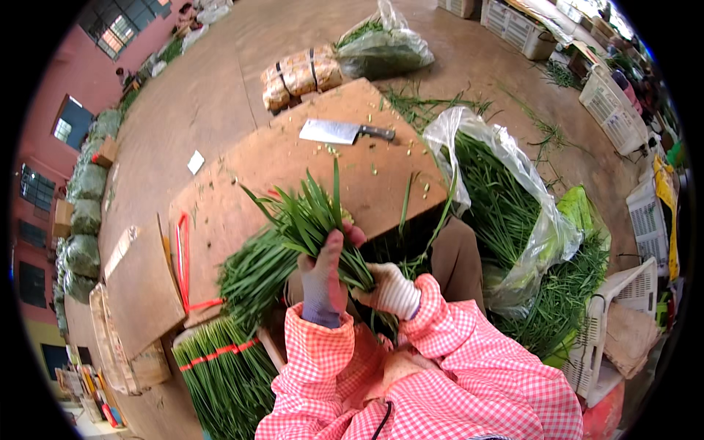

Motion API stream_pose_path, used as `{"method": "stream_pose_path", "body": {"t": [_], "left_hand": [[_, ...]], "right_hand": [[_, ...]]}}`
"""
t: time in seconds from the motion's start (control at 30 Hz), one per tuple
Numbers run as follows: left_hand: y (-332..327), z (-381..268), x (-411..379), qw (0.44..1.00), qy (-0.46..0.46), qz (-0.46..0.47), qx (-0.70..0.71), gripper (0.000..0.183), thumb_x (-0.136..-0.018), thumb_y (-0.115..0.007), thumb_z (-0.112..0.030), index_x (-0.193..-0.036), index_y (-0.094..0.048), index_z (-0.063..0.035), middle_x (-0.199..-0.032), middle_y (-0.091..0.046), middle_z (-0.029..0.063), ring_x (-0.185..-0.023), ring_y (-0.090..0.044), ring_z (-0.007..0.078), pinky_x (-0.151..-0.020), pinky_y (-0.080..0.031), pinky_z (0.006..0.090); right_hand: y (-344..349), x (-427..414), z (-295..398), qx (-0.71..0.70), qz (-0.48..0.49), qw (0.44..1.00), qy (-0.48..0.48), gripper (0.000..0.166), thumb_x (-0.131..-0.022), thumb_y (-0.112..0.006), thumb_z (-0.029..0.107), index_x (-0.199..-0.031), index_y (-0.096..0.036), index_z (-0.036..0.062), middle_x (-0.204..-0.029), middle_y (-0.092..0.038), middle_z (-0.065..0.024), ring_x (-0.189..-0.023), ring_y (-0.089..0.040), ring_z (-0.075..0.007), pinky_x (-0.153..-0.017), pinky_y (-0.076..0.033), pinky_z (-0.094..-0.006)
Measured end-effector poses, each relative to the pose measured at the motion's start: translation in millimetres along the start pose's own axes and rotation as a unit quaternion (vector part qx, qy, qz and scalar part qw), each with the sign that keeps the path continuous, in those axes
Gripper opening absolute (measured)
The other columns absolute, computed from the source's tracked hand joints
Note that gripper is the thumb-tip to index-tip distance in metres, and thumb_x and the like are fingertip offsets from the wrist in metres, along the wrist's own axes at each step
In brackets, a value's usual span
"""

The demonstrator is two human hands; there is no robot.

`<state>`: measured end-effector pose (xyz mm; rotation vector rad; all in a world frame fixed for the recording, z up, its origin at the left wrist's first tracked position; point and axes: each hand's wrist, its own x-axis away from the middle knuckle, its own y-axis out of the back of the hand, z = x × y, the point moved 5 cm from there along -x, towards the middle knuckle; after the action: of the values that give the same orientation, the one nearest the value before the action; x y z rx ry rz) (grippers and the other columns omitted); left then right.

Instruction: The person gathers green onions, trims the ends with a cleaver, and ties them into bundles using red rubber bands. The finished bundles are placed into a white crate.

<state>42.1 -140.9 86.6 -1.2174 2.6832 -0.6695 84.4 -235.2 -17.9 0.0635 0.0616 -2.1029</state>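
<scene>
My left hand (325, 275), in a grey glove with the fingertips bare, is closed round a bunch of long green leaves (313, 217), likely garlic chives. In a white knit glove, my right hand (388, 289) grips the lower end of the same bunch. A pile of similar leaves (256, 275) lies at the near left edge of the wooden board (242, 176). Below it is a larger bundle (220, 368) bound with red tape. A cleaver (335, 132) with a dark handle lies flat near the board's far side, among small cut bits.
An open clear plastic bag (511, 203) of leaves stands at my right, beside loose greens (561, 291) and a white plastic crate (588, 335). Red tape (184, 264) lies at the board's left edge. Beyond the board are a strapped roll (302, 77) and another filled bag (385, 49).
</scene>
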Motion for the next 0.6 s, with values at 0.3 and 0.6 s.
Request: {"method": "stream_pose_path", "body": {"t": [0.3,0.6], "left_hand": [[-12,18,-12,0.997,0.009,0.056,-0.058,0.048,-0.087,-0.068,-0.011,-0.129,-0.049,-0.0011,-0.117,-0.059,0.0100,-0.101,-0.060,0.0172,-0.089,-0.048,0.0279],[16,68,31,0.977,0.072,0.119,-0.161,0.091,-0.074,-0.080,-0.024,-0.146,-0.027,-0.0031,-0.139,-0.044,0.0097,-0.126,-0.043,0.0207,-0.106,-0.033,0.0343]], "right_hand": [[26,9,12,-0.113,0.004,0.978,-0.173,0.035,-0.076,-0.066,0.007,-0.110,-0.061,-0.0019,-0.080,-0.067,-0.0067,-0.072,-0.064,-0.0146,-0.067,-0.053,-0.0285],[88,1,56,-0.254,-0.049,0.953,-0.161,0.032,-0.077,-0.064,0.006,-0.108,-0.063,-0.0055,-0.070,-0.066,-0.0105,-0.063,-0.064,-0.0171,-0.063,-0.053,-0.0288]]}}
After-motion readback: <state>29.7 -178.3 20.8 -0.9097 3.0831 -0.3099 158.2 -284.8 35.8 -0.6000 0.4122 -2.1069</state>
